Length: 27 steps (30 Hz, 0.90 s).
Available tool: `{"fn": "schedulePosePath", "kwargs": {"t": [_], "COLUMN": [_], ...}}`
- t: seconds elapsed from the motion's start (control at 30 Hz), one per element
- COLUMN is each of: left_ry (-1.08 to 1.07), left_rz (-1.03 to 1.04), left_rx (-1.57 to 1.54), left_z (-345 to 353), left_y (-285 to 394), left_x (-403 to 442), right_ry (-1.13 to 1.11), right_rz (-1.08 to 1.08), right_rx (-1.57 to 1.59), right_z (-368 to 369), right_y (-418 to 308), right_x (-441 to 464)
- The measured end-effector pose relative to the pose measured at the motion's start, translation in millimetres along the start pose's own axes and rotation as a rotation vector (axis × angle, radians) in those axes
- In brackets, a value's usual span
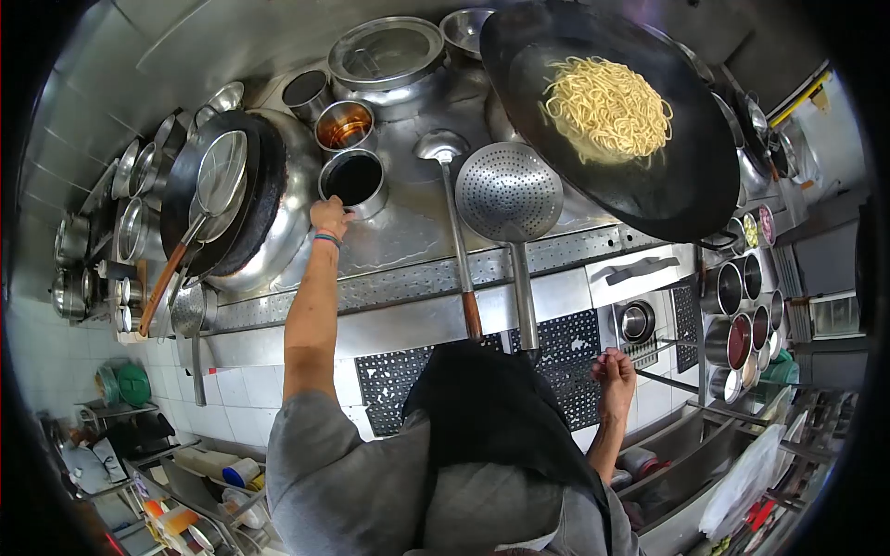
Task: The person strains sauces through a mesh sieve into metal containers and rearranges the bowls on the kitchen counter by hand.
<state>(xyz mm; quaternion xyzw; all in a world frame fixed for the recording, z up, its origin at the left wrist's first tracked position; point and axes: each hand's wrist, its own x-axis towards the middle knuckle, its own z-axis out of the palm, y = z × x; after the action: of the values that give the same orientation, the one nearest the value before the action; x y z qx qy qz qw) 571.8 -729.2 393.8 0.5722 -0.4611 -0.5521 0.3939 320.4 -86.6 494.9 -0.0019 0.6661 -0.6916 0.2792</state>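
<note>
My left hand (330, 217) reaches forward, its fingers closed at the near-left edge of a round steel pot (373, 203) holding dark liquid. Just behind that pot stands another steel pot (345, 125) with amber liquid. A ladle (443, 148) and a perforated strainer (509, 193) lie on the steel stove top to the right, handles towards me. Low at my right side, my right hand (614, 367) has curled fingers; whatever they may hold is hidden. Beyond it, pale noodles (609, 107) sit in a large black wok (686, 190).
On the left, a mesh skimmer (222, 173) rests across a dark wok (176, 208). A lidded steel pot (387, 56) stands at the back. Several seasoning containers (739, 341) line the right side. Perforated black mats (394, 389) lie on the tiled floor.
</note>
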Motion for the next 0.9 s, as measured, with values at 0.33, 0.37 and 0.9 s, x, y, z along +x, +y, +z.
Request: {"fn": "schedulePosePath", "kwargs": {"t": [0.33,0.37,0.9], "left_ry": [-0.099,-0.099,-0.103], "left_rz": [-0.083,-0.067,-0.030], "left_rx": [-0.019,0.037,0.206], "left_z": [-39,-44,-51], "left_y": [63,71,13], "left_x": [-68,-78,-175], "right_ry": [-0.163,-0.247,-0.820], "right_rz": [0.019,0.001,-0.646], "right_rx": [-0.238,-0.312,-0.789], "right_z": [56,71,394], "right_y": [-15,-21,-14], "right_x": [5,11,118]}}
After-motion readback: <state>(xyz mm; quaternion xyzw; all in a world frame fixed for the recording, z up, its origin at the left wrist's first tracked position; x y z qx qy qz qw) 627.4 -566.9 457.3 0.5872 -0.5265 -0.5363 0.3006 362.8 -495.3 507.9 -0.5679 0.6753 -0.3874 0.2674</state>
